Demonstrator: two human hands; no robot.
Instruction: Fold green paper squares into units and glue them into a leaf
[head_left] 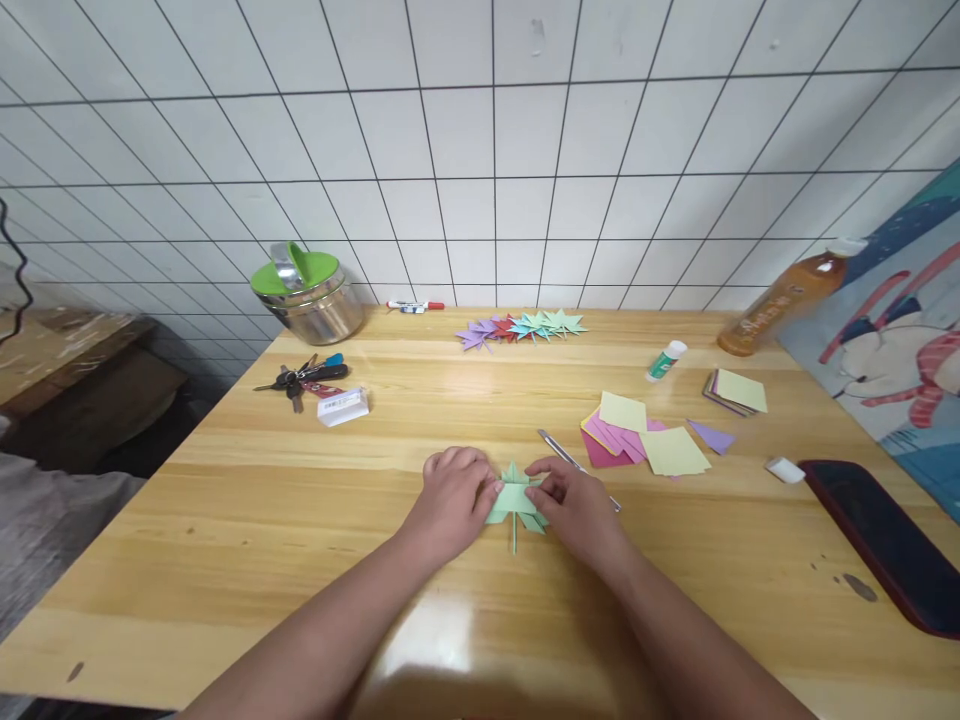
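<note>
A light green folded paper leaf (514, 498) lies flat on the wooden table in front of me, its thin stem pointing toward me. On its left side, my left hand (457, 495) pinches the paper edge between thumb and curled fingers. My right hand (574, 505) grips the opposite side with thumb and forefinger. A plain green strip crosses the middle of the leaf, between both thumbs. Part of a utility knife (562, 447) shows behind my right hand, which covers its middle.
Colored paper sheets (675, 452), a glue stick (666, 361), a paper stack (736, 392), a phone (885, 545) and a tilted bottle (787, 298) are at right. Finished paper leaves (525, 327) lie near the wall. Keys (300, 377), a small box (343, 407) and a green-lidded pot (311, 300) stand left.
</note>
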